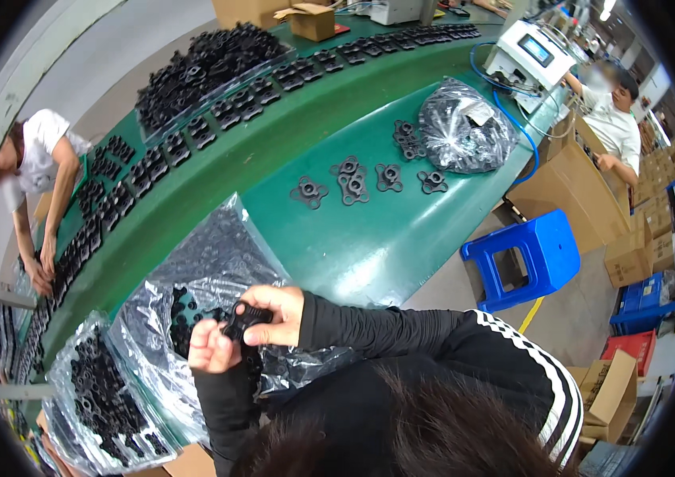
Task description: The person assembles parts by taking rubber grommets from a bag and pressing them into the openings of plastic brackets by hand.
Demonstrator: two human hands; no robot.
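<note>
Over an open clear plastic bag [143, 318] of small black parts, both hands meet in front of me. My right hand [280, 312] grips a black plastic lobed part [247, 319] between thumb and fingers. My left hand [212, 350] is closed, its curled fingertips against the left side of that part. Whether it pinches a smaller piece as well is hidden. Loose small black pieces [182, 322] lie in the bag's opening beneath the hands. Farther off on the green table, several black lobed parts [353, 181] lie flat, some touching or overlapping.
A tied bag [464, 131] of black parts stands at the table's far right. Another bag [103, 397] lies lower left. Black parts line the curved conveyor [290, 107], beside a large heap [210, 71]. A blue stool [528, 258] stands right. Co-workers [47, 167] are left and right.
</note>
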